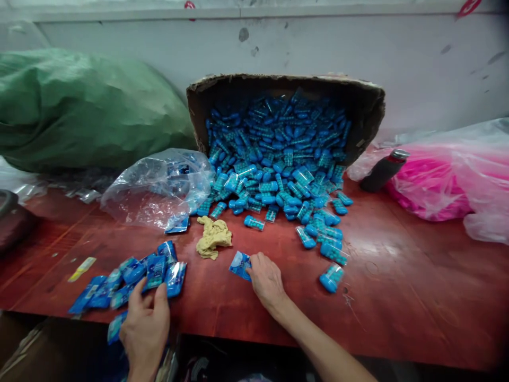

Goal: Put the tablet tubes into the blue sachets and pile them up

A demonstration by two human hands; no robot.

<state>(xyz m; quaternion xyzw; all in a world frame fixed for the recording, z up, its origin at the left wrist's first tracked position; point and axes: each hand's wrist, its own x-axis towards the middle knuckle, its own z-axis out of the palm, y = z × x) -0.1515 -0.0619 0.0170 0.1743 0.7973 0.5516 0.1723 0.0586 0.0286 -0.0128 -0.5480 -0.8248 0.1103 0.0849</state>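
My right hand pinches a flat blue packet by its right edge, over the red table. My left hand is at the table's front edge, fingers apart, beside several filled blue packets; nothing shows between its fingers. Behind my right hand lies a crumpled yellow lump. Many clear capsules with blue ends spill from a tipped cardboard box onto the table. A few capsules lie apart to the right of my right hand.
A clear plastic bag with blue packets stands left of the box, before a large green sack. At the right are a dark bottle and a bag of pink items. A yellow tool lies at left.
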